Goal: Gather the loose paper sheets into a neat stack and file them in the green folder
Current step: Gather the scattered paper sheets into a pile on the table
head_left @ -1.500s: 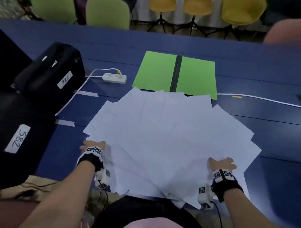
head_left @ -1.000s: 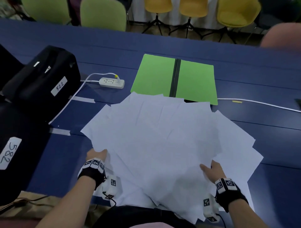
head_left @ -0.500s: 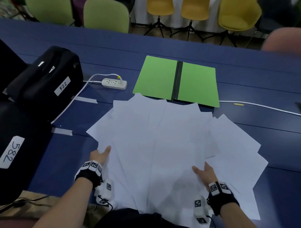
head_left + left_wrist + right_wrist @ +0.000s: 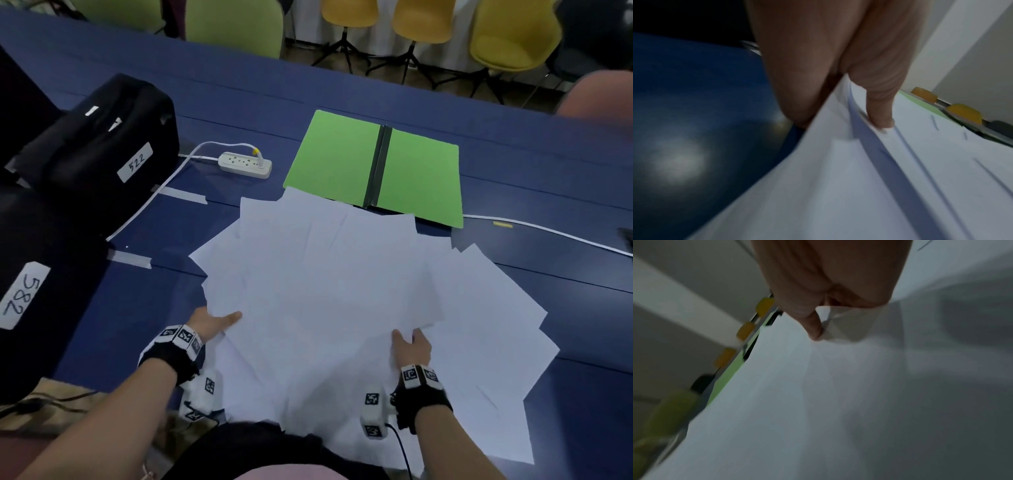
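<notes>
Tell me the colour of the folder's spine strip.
Black, between green covers of the folder; clearest in the head view.

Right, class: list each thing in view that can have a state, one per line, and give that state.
green folder: open, flat on the table.
paper sheets: fanned out, overlapping, not yet stacked; far edges lap the folder.
left hand: pinches the sheets' left edge.
right hand: pinches sheets near the right.
power strip: one plug in.

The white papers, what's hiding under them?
Under the paper sheets you can see the blue table and the green folder's near edge. Anything else beneath is covered.
</notes>
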The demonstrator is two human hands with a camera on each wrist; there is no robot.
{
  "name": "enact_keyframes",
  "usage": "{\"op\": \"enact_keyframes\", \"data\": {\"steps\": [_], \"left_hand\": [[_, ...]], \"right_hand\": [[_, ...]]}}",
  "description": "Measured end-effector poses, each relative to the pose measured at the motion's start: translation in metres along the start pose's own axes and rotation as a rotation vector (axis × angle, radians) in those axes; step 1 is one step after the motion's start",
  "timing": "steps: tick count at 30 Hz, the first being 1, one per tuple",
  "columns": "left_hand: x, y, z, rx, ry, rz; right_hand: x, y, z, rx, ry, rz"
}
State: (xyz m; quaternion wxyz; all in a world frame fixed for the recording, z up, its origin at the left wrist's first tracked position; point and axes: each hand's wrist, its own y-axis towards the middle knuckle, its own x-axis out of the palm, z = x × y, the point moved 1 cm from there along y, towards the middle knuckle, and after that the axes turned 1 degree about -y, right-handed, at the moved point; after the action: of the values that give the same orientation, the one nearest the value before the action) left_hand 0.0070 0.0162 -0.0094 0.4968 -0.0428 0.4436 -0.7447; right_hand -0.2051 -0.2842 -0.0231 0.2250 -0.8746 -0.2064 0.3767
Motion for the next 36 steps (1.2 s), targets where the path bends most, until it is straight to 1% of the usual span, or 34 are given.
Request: {"op": "enact_keyframes", "data": {"steps": [3,4,5,6,8,10,11,12,13,14,15,17,18,19,20,22,23,24,27,29,30,32,34,36], "left_hand": [[-0.002,0.002,0.001,-0.018,-0.064,0.021],[-0.001,0.005,-0.001,-0.016,-0.085,0.036],[0.000,0.007,-0.002,-0.015,-0.084,0.062],[0.001,0.007,-0.001,-0.028,-0.066,0.084],[0.006,0.009,-0.002,-0.057,-0.053,0.119],[0.010,0.008,0.001,-0.084,-0.076,0.135],[0.011,0.007,0.003,-0.091,-0.076,0.147],[0.011,0.008,0.004,-0.093,-0.071,0.156],[0.011,0.008,0.004,-0.097,-0.066,0.155],[0.010,0.010,0.002,-0.093,-0.073,0.153],[0.009,0.012,0.001,-0.093,-0.084,0.151],[0.008,0.014,-0.002,-0.086,-0.127,0.146],[0.007,0.014,-0.002,-0.077,-0.149,0.149],[0.007,0.012,-0.001,-0.075,-0.170,0.152],[0.008,0.011,0.000,-0.064,-0.190,0.161],[0.010,0.011,0.002,-0.046,-0.229,0.189],[0.011,0.009,0.004,-0.043,-0.237,0.209],[0.012,0.009,0.006,-0.036,-0.234,0.238],[0.011,0.009,0.014,-0.014,-0.166,0.281],[0.007,0.016,0.017,0.016,-0.142,0.297],[0.004,0.019,0.018,0.035,-0.138,0.310],[-0.004,0.024,0.019,0.069,-0.129,0.340],[-0.008,0.025,0.017,0.075,-0.133,0.368],[-0.009,0.026,0.014,0.069,-0.135,0.371]], "right_hand": [[0.008,0.002,-0.002,-0.012,-0.145,-0.191],[0.005,0.005,-0.003,-0.026,-0.164,-0.236],[0.001,0.010,-0.004,-0.044,-0.155,-0.246],[-0.006,0.016,-0.005,-0.056,-0.122,-0.222],[-0.019,0.027,-0.010,-0.069,-0.012,-0.063],[-0.028,0.035,-0.013,-0.039,0.220,0.044],[-0.030,0.036,-0.015,-0.031,0.291,0.058],[-0.030,0.037,-0.017,-0.032,0.275,0.067],[-0.031,0.037,-0.019,-0.042,0.211,0.046],[-0.030,0.035,-0.022,-0.048,0.119,-0.001],[-0.028,0.035,-0.023,-0.054,0.016,-0.093],[-0.018,0.032,-0.019,-0.044,-0.197,-0.333],[-0.015,0.030,-0.019,-0.040,-0.251,-0.390],[-0.011,0.031,-0.018,-0.053,-0.242,-0.375],[-0.008,0.028,-0.021,-0.062,-0.196,-0.307],[-0.006,0.026,-0.028,-0.066,-0.133,-0.045],[-0.005,0.021,-0.032,-0.057,-0.137,0.020],[-0.001,0.019,-0.033,-0.062,-0.157,0.018],[0.017,0.016,-0.025,-0.119,-0.210,-0.197],[0.020,0.015,-0.023,-0.169,-0.135,-0.275],[0.017,0.014,-0.024,-0.196,-0.076,-0.292],[0.005,0.015,-0.023,-0.207,0.021,-0.279],[-0.008,0.023,-0.015,-0.185,0.076,-0.261],[-0.013,0.029,-0.005,-0.125,0.100,-0.300]]}}
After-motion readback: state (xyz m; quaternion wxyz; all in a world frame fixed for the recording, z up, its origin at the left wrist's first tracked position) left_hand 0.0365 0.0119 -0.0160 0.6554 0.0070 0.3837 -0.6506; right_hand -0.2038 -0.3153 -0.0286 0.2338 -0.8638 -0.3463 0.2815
